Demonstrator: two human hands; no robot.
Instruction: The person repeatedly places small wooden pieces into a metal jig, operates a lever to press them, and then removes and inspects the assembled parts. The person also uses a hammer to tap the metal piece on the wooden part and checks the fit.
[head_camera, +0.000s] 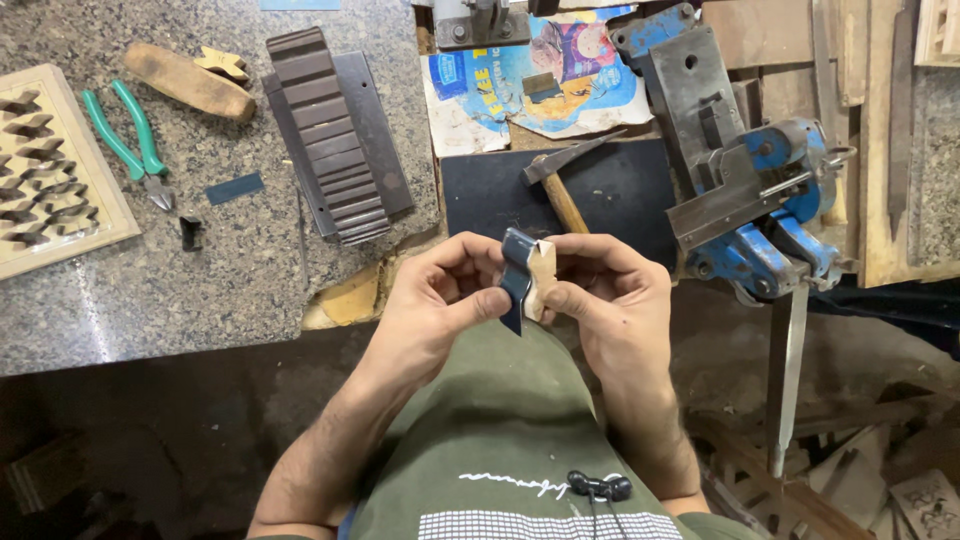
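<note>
While both hands meet at the centre of the frame, they pinch one small assembly between them: a pale wooden block (541, 280) with a bent strip of dark metal (517, 278) pressed against its left face. The left hand (437, 300) clamps the strip with thumb and fingers, and the right hand (610, 295) grips the wood from the other side, so the fingertips of the two hands nearly touch. Just above them a hammer (556, 180) lies on a dark mat (620, 195) on the tabletop (200, 290). To the right of centre stands a blue bench tool (750, 190) with a long handle hanging down. In the upper left lie green-handled pliers (130, 140), a ribbed dark block (330, 140) and, at the left edge, a framed tray (60, 165) holding what look like small star-shaped pieces, though they are too small to be sure.
</note>
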